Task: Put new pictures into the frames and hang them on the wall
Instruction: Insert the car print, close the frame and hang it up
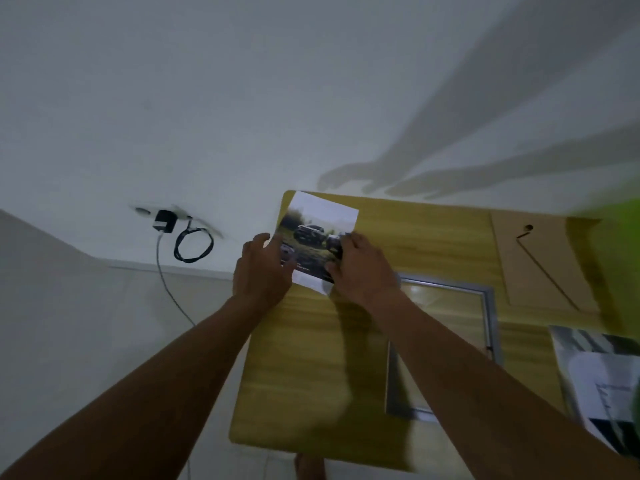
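Both hands hold a printed picture (pixel 317 230) of dark cars in a field, with white margins, above the far left part of a yellow wooden table (pixel 304 368). My left hand (pixel 261 268) grips its left edge and my right hand (pixel 360 268) grips its right and lower edge. A silver picture frame (pixel 490 306) with glass lies flat on the table, partly hidden under my right forearm. The frame's beige backing board (pixel 540 261) with a hanging wire lies at the table's far right.
A stack of printed sheets (pixel 602 379) lies at the table's right edge. On the white wall, a black adapter (pixel 164 220) sits in a socket, with a looped black cable (pixel 192 244) and a grey cord hanging down. A foot (pixel 308 467) shows below the table.
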